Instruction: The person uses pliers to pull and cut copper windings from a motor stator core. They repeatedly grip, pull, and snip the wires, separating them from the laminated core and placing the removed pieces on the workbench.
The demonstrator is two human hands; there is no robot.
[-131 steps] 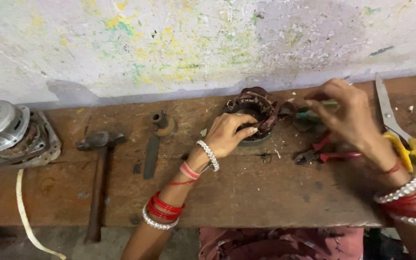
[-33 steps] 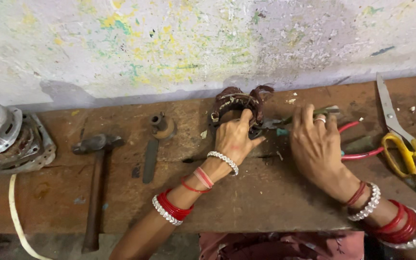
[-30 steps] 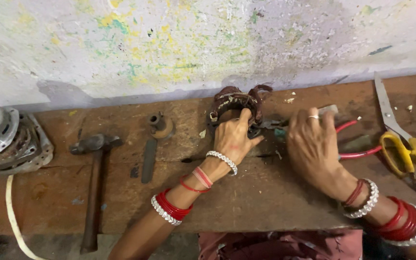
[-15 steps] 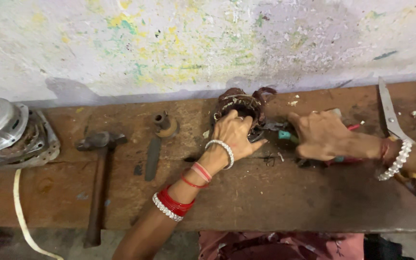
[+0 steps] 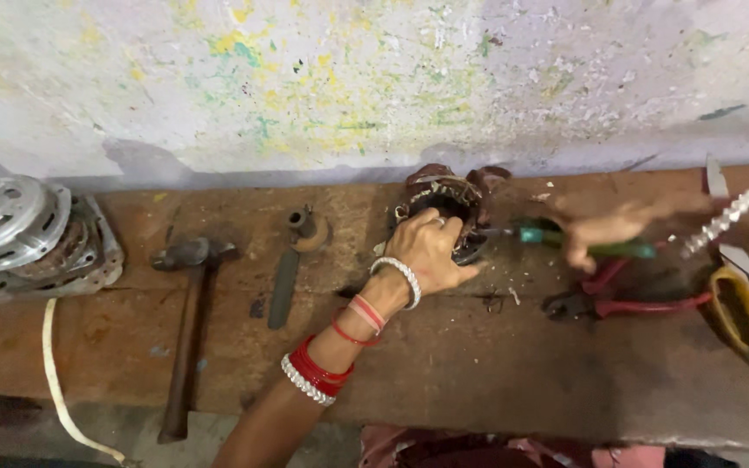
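My left hand (image 5: 427, 251) grips a round dark motor stator (image 5: 444, 198) with brown windings that stands by the wall on the wooden bench (image 5: 478, 364). My right hand (image 5: 604, 227) is blurred with motion just right of it, closed on a green-handled screwdriver (image 5: 556, 237) whose tip points at the stator. Both wrists wear red and white bangles.
A hammer (image 5: 185, 303) and a dark flat tool (image 5: 286, 276) lie left of the stator. A metal motor housing (image 5: 23, 234) with a white cord (image 5: 55, 381) sits at far left. Red-handled pliers (image 5: 617, 303) and yellow-handled shears (image 5: 743, 295) lie at right.
My right hand went right to the tools, then swung back with the green-handled screwdriver to the stator. My left hand has stayed on the stator.
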